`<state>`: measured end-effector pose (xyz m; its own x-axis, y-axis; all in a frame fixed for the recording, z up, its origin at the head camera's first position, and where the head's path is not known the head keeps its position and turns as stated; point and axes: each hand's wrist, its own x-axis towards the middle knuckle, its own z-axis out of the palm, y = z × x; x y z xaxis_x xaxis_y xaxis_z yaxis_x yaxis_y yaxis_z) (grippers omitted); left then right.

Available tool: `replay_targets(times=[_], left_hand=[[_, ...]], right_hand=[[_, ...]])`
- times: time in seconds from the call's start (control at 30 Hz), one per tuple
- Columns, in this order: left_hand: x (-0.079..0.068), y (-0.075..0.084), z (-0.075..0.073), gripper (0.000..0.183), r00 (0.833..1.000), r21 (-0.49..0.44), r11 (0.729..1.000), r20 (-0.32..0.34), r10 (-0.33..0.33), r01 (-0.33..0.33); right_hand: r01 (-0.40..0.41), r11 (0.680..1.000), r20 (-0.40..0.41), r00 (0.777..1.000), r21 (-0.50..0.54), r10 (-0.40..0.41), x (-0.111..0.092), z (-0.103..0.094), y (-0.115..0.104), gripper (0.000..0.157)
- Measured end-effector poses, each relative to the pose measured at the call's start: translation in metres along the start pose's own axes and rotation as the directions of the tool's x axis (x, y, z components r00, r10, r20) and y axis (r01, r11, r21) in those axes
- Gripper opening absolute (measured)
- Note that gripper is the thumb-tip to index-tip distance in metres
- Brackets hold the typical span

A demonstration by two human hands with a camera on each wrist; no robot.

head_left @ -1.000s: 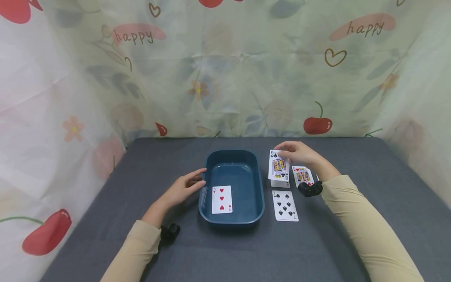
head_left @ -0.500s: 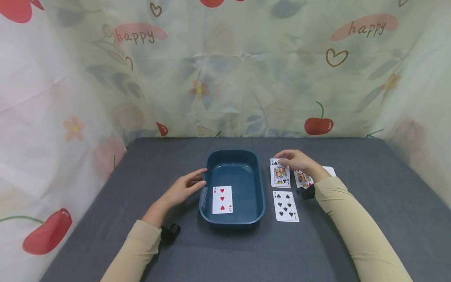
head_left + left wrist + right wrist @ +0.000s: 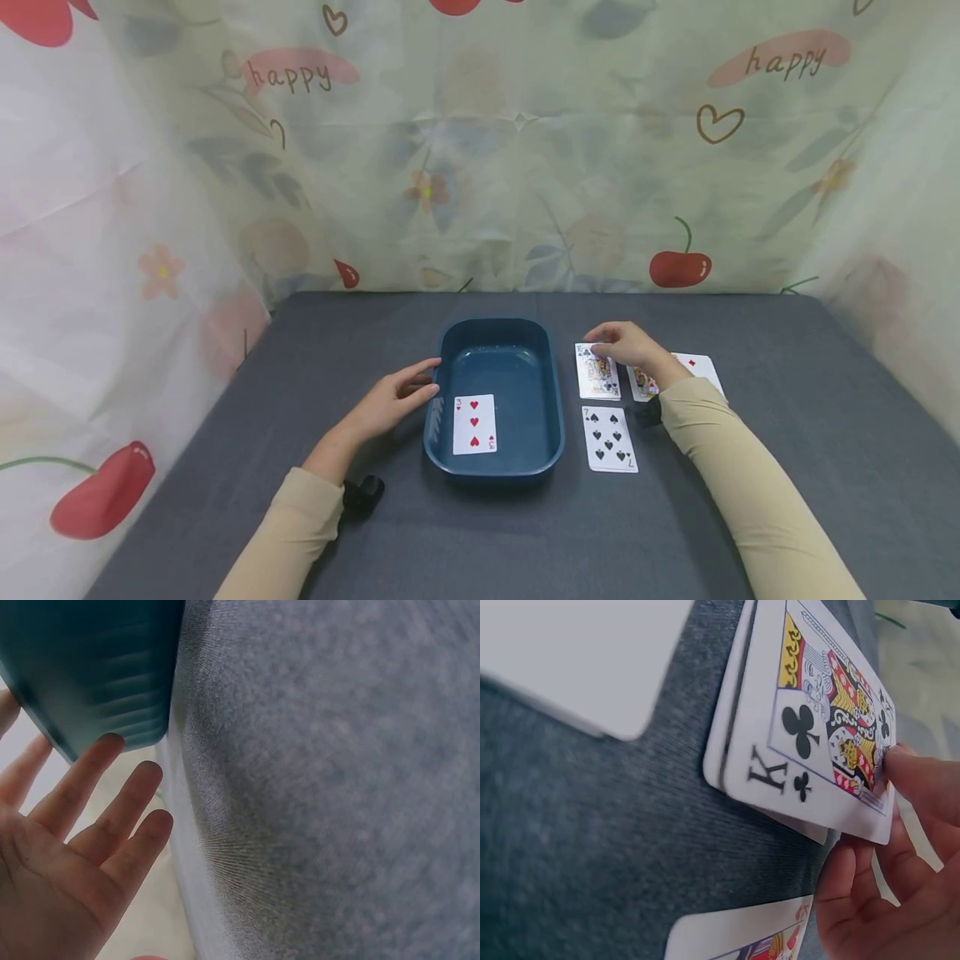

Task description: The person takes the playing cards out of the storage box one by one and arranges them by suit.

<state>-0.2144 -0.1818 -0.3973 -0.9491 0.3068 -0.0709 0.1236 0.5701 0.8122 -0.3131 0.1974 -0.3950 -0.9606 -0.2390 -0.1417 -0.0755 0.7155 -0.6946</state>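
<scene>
My right hand point(image 3: 630, 343) pinches the king of clubs point(image 3: 832, 720) by its far edge, thumb on the face and other fingers curled at the edge. It overlaps a small pile of cards at the tray's right, and the right wrist view shows another white card edge point(image 3: 722, 742) under it. My left hand point(image 3: 386, 404), fingers spread and relaxed, has its fingertips at the left rim of a dark blue tray point(image 3: 557, 417). Inside that tray a three of hearts point(image 3: 475, 425) lies face up.
In front of the pile lies the seven of spades point(image 3: 609, 440). Farther right, a red face card point(image 3: 643, 385) and a diamond card point(image 3: 697, 367) are partly hidden by my right arm. Dark grey cloth point(image 3: 480, 533) covers the table; a printed curtain point(image 3: 517, 192) hangs behind.
My right hand has come down and slightly toward me, bringing the king of clubs from above the pile onto it. The diamond card shows more from behind the arm. My left hand stays put.
</scene>
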Motion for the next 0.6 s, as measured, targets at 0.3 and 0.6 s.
replay_targets(times=[0.3,0.6], left_hand=[[0.001,0.000,0.001,0.054,1.000,0.009,1.000,-0.003,-0.014,0.014],[0.002,0.002,0.001,0.054,1.000,0.013,1.000,0.001,-0.023,0.023]], right_hand=[[0.018,0.999,-0.054,0.998,0.039,-0.016,-0.001,-0.003,-0.003,0.035],[0.111,0.991,-0.060,0.992,0.078,-0.107,-0.003,-0.008,-0.030,0.035]])
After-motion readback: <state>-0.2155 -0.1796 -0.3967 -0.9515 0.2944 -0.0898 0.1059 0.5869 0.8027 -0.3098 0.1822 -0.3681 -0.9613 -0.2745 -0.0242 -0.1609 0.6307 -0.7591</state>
